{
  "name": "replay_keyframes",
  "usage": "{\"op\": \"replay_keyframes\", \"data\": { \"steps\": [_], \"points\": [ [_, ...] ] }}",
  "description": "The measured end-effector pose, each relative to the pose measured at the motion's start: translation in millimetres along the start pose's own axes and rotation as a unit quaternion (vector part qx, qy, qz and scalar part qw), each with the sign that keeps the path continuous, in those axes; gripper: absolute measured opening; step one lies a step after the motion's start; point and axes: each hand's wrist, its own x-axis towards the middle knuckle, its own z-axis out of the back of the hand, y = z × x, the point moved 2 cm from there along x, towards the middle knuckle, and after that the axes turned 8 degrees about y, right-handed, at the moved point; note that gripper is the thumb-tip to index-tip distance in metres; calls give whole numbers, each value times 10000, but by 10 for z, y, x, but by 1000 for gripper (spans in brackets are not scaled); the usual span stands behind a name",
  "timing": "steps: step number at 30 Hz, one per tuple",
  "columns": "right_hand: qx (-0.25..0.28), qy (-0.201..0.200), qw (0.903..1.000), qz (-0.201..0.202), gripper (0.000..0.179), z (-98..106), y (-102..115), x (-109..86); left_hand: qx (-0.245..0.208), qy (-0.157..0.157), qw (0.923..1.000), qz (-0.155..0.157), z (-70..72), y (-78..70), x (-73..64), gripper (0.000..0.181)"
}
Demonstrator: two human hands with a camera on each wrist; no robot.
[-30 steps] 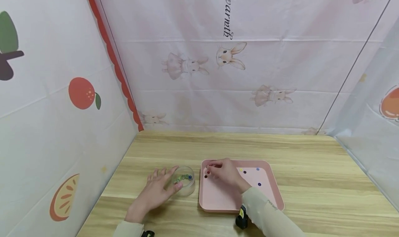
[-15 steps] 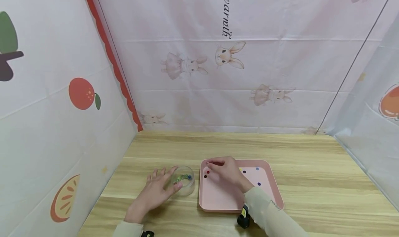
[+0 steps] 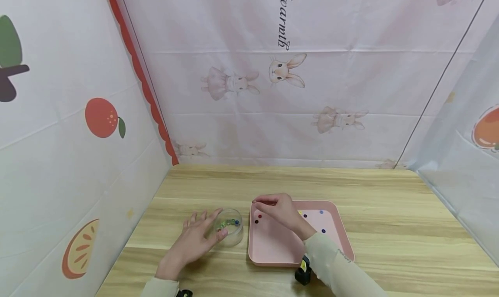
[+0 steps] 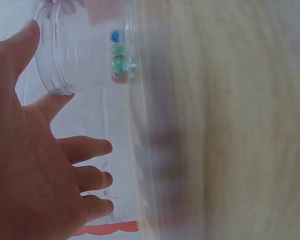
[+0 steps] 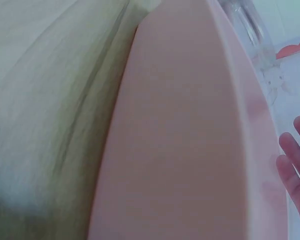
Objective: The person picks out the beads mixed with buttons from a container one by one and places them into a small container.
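My left hand holds a clear jar between thumb and index finger near its rim; the other fingers spread straight. In the left wrist view the jar contains several glass marbles, blue, green and reddish. My right hand is over the far left corner of a pink tray. Its thumb and index fingertips pinch a small dark reddish bead, too small to make out well. Inside the tray lie a red bead, a black bead, a yellow bead and several blue ones.
A wooden table bears the jar and tray, the jar just left of the tray. Printed cloth walls stand behind and to both sides. The tray's raised rim lies between the right hand and the jar.
My right hand has lifted from the tray floor and moved slightly left to the tray's far left corner, with the small bead between its fingertips. The left hand and the jar have stayed put.
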Motion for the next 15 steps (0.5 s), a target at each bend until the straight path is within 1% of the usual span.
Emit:
{"op": "replay_keyframes", "data": {
  "steps": [8, 15],
  "points": [
    [46, 116, 9998, 155, 23, -64, 121, 44, -35, -13, 10000, 19, -1, 6, 6, 73],
    [118, 188, 9996, 178, 23, -145, 225, 73, -51, 14, 10000, 37, 15, -7, 10, 73]
  ]
}}
